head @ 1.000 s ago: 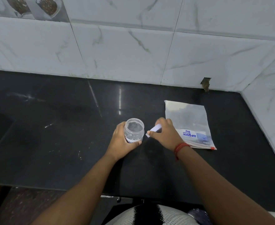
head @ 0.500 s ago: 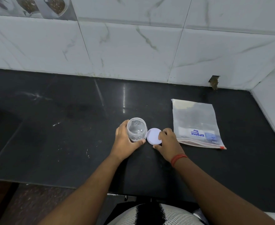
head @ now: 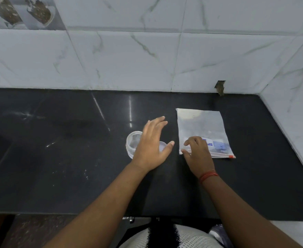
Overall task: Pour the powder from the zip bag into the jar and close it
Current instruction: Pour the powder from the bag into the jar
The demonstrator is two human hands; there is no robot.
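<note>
- Bag pickup is the step in hand, as I judge it: my right hand (head: 198, 153) is down at the near left corner of the zip bag (head: 201, 129), fingers curled onto the bag's near edge and the thumb low beside it. I cannot tell whether I have pinched it or am only touching.
- Zip bag lies flat on the black counter (head: 57, 158), to the right of the jar and apart from it, its sealed edge with a red tab nearest me; a pale patch of powder shows at the far end.
- Left hand (head: 151, 145) hangs flat and relaxed, fingers straight and spread, above the jar (head: 133, 142) and grasping nothing.
- Jar stands upright and uncapped on the counter; my left hand hides its right side. The white lid (head: 162, 145) peeks out under my palm, just beside the jar.
- Nothing is poured yet, so the task looks early: the jar appears empty.
- Next I would need to lift the bag, pull the zip apart with both hands, then tip an open corner over the jar's narrow mouth while the other hand steadies the jar.
- Writing: blue print on the bag's white label, mostly under my fingers; it looks like a "Zip..." brand name upside down, too partial to read fully.
</note>
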